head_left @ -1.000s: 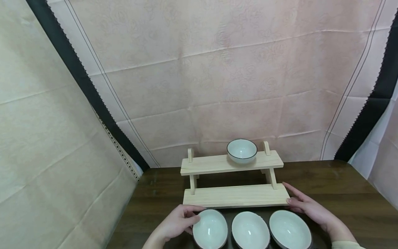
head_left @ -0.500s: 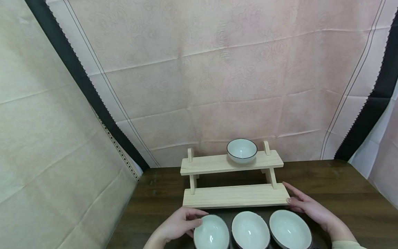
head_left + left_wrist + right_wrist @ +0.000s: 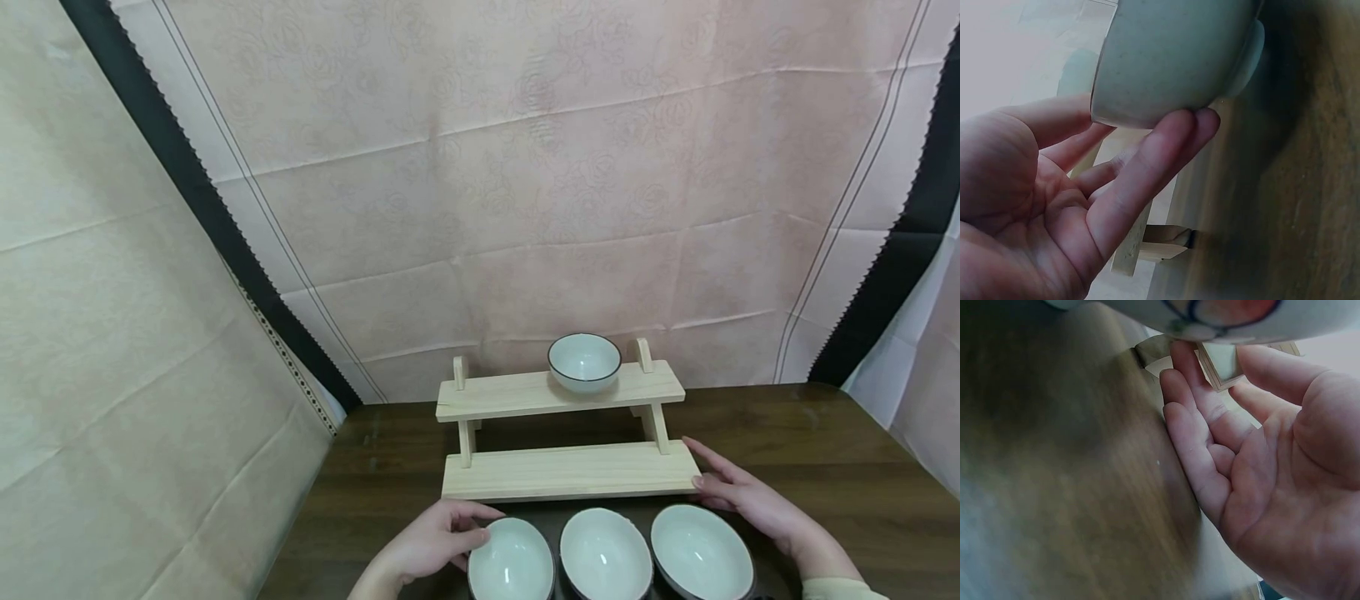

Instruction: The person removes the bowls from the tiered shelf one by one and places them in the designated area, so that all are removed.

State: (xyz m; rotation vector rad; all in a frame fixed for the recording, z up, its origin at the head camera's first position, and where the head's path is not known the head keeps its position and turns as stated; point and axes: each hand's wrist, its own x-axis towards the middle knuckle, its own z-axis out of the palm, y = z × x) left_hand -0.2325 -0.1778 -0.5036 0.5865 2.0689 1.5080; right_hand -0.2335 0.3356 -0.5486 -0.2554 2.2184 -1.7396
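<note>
In the head view, my left hand (image 3: pixel 435 540) holds the leftmost of three white bowls (image 3: pixel 512 565) in the front row, thumb at its rim. The left wrist view shows fingers against the outer wall of this bowl (image 3: pixel 1166 62), near its foot. My right hand (image 3: pixel 761 504) grips the right end of the lower board of a two-tier wooden shelf (image 3: pixel 570 472). In the right wrist view, the board's end (image 3: pixel 1222 367) sits between thumb and fingers. A smaller dark-rimmed bowl (image 3: pixel 585 364) stands upright on the upper board, right of its middle.
The middle bowl (image 3: pixel 606 557) and right bowl (image 3: pixel 702 552) stand before the shelf on a dark surface (image 3: pixel 550 518). Brown wooden tabletop (image 3: pixel 780 425) extends around the shelf. A pale cloth backdrop (image 3: pixel 525 208) hangs behind, with another cloth (image 3: pixel 150 375) at the left.
The leftmost bowl has shifted slightly right and toward me, with my left thumb following at its rim. My right hand and the shelf look unmoved.
</note>
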